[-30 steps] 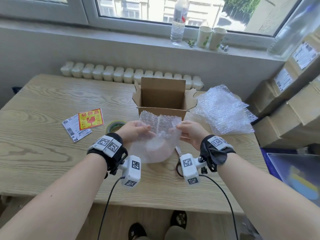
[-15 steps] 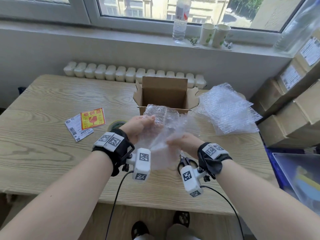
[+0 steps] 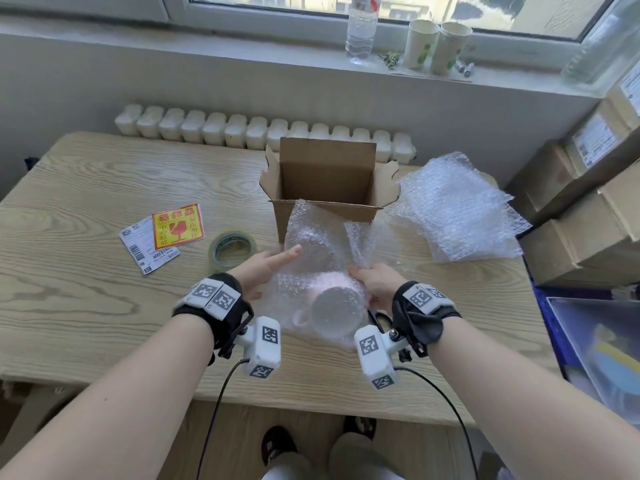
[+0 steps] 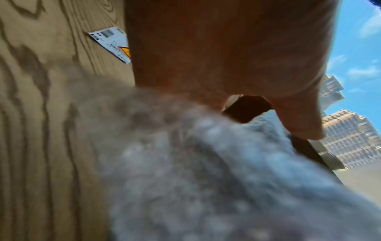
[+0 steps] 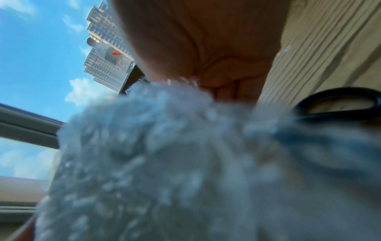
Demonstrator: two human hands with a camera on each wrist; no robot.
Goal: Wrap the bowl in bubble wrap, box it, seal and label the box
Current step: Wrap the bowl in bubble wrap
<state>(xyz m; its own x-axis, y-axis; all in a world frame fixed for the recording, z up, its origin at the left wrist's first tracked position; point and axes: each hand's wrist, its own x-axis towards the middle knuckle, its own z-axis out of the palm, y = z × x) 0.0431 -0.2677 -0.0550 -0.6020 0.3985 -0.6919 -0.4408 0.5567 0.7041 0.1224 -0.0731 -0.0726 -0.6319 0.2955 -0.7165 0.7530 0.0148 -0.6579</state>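
Bowl [image 3: 333, 306] now tipped base-up, bubble wrap [image 3: 322, 244] loose

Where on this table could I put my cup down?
The far left of the table is bare, between the labels and the back edge; so is the near left, before the labels. Around the box, tape, bundle and spare wrap it is crowded.

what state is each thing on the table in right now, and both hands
bowl: pink, on its side, partly wrapped
bubble wrap: loose around the bowl, ends standing open
box: upright, flaps open
tape roll: lying flat, untouched
labels: flat on the table, overlapping
spare bubble wrap: stacked beside the box
left hand: fingers straight, against the wrap
right hand: gripping the wrap
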